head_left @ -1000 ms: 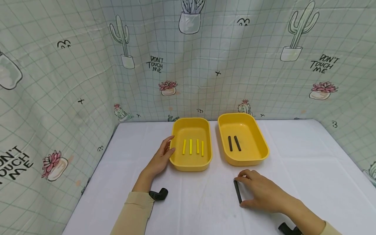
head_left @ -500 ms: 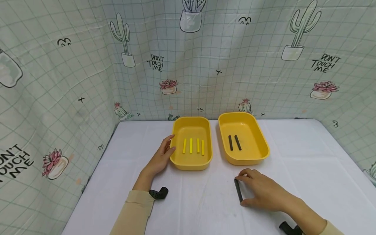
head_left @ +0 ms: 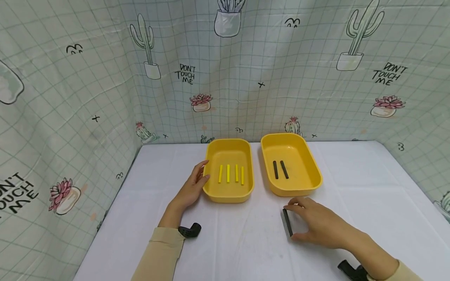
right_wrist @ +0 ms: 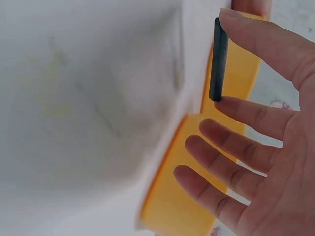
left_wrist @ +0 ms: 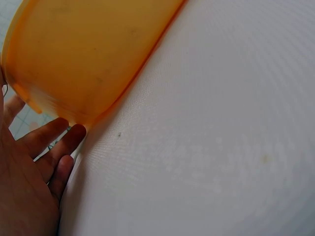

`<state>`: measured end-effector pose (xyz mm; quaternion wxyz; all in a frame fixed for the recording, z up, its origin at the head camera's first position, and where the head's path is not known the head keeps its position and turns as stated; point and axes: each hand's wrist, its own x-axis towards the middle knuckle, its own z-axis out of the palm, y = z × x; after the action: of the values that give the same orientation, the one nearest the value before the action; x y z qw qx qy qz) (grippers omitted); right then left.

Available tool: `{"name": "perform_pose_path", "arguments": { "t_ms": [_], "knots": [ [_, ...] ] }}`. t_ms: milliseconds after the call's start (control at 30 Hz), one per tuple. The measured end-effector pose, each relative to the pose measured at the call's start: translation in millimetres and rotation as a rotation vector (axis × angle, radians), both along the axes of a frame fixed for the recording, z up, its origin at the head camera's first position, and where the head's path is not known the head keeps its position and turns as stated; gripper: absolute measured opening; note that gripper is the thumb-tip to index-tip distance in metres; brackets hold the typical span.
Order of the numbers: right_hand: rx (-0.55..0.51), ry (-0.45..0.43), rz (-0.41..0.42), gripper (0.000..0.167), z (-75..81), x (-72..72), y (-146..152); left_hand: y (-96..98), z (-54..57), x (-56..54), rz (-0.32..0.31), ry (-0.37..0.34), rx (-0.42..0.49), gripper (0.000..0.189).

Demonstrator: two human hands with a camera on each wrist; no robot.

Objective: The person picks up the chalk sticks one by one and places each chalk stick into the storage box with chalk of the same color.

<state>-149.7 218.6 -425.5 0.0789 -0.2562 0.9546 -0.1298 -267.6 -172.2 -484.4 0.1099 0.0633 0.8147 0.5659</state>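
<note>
In the head view, my right hand pinches a short black stick by its two ends, thumb at the near end. A shadow beside the stick shows it slightly above the cloth. The right wrist view shows the same black stick between thumb and index finger, the other fingers stretched out. My left hand rests against the left side of a yellow tray. Its fingertips touch the outer wall. Several yellow sticks lie side by side in that tray.
To the right stands a second yellow tray with two black sticks in it, just beyond my right hand. A white cloth covers the table. Printed curtains hang behind and at the sides.
My right hand has lifted the black stick off the cloth and moved it slightly away from me. The left hand keeps its place at the left tray.
</note>
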Motion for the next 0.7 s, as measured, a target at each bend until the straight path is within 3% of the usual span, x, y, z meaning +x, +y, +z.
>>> {"name": "perform_pose_path", "arguments": {
  "t_ms": [700],
  "knots": [
    [0.008,0.005,-0.019,0.072,37.4,-16.6,7,-1.2,-0.7,0.0,0.005,-0.001,-0.03,0.054]
  ]
}}
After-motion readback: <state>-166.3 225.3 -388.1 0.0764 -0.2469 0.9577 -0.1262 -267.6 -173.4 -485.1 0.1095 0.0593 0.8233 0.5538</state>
